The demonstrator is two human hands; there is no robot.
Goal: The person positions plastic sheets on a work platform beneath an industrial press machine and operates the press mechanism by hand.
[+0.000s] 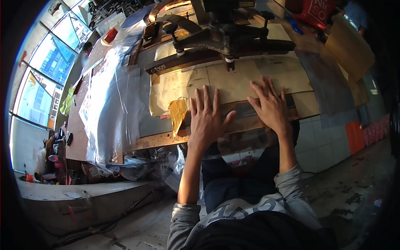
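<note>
Plainly, both of the person's bare hands are spread open, palms down, with nothing clasped in either grip. The left grip [205,125] lies with its fingers pointing away over a tan sheet [250,79], thumb out to the side. The right grip [271,109] lies just beside it, fingers fanned, also over the sheet's near part. How hard either one presses, I cannot tell.

The sheet lies on the bench [156,142], directly in front of the person, and a dark strip [246,111] runs along its near edge, under the hands. A crumpled yellow scrap [178,116] sits just left of the left grip.

Beyond the fingertips, a long black bar [258,48] crosses over the sheet, with a branching black frame [200,39] above it; whether the bar touches the sheet is unclear. Shiny clear plastic [110,104] covers the bench's left side. On the right lies a grey sheet [329,91], and past it a piece of cardboard [350,48] and a red bag [317,13] with white letters.
</note>
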